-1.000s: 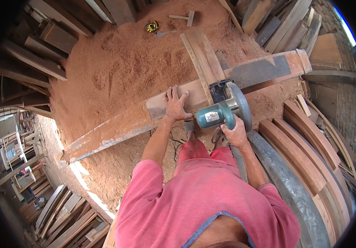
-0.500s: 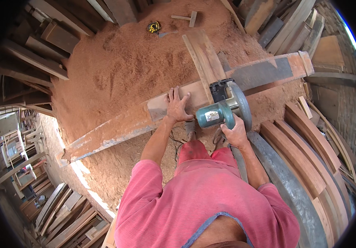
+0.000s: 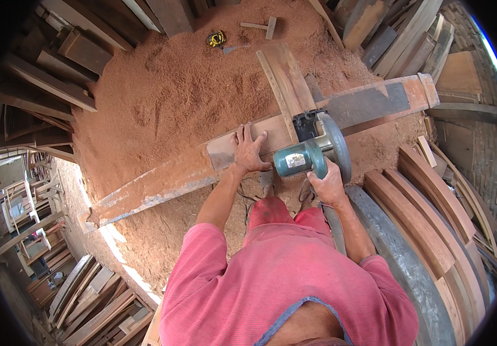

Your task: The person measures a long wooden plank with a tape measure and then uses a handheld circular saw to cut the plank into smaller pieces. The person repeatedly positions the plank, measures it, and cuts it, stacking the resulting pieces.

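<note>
My right hand point(image 3: 328, 183) is wrapped round the rear handle of a green circular saw point(image 3: 295, 160). The saw's round grey guard faces right, and its black base sits against a wooden board point(image 3: 290, 81) that lies across a long beam point(image 3: 185, 176). My left hand point(image 3: 250, 149) lies with fingers spread on a short, lighter piece of wood point(image 3: 220, 151) on top of the beam, left of the saw. The thumb points toward the saw's motor end. The blade and the cutting line are hidden beneath the saw.
Reddish sawdust point(image 3: 162, 98) covers the ground, with a yellow-and-black coiled item point(image 3: 216, 39) and two small offcuts point(image 3: 271, 27) at the far side. Curved timbers point(image 3: 413, 225) are stacked at right, beside a grey beam point(image 3: 395, 254). More planks point(image 3: 52, 78) lean at the far left.
Almost nothing differs. Both hands, the saw and the board keep their places, apart from a very slight shift of the whole view.
</note>
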The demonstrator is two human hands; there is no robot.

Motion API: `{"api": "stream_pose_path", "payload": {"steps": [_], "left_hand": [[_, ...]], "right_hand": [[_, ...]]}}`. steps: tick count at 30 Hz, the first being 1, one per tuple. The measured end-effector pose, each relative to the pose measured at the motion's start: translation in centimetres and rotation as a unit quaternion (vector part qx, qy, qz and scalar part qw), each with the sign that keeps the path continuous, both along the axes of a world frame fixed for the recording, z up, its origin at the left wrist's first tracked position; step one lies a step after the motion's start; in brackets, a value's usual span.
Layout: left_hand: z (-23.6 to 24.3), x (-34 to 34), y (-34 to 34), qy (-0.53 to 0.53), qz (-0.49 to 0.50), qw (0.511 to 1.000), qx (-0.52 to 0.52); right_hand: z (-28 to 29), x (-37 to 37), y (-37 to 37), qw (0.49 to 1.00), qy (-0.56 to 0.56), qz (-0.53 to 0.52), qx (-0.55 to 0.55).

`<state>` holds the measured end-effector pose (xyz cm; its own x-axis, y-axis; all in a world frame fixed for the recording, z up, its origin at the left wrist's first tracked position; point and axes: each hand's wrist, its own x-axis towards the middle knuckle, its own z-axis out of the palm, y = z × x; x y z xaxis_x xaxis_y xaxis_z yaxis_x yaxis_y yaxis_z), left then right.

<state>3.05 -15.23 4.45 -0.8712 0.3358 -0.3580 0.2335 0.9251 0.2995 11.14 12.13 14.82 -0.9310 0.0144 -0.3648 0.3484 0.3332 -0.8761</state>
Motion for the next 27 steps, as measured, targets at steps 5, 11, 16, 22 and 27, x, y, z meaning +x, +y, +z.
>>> {"api": "stream_pose_path", "payload": {"steps": [5, 11, 16, 22, 27], "left_hand": [[-0.2, 0.1, -0.1, -0.002, 0.001, 1.000, -0.003], [-0.4, 0.0, -0.1, 0.000, 0.002, 1.000, -0.005], [-0.2, -0.1, 0.0, -0.014, 0.006, 1.000, -0.008], [-0.3, 0.0, 0.0, -0.008, 0.007, 1.000, -0.002], [-0.2, 0.0, -0.1, 0.008, 0.003, 1.000, 0.020]], "right_hand": [[0.2, -0.5, -0.3, 1.000, 0.009, -0.003, -0.008], [0.3, -0.9, -0.3, 1.000, 0.014, 0.000, -0.010], [-0.3, -1.2, -0.3, 1.000, 0.018, 0.000, -0.008], [-0.4, -1.8, -0.5, 1.000, 0.025, 0.004, -0.015], [-0.2, -2.5, -0.7, 0.999, 0.026, 0.006, -0.018]]}}
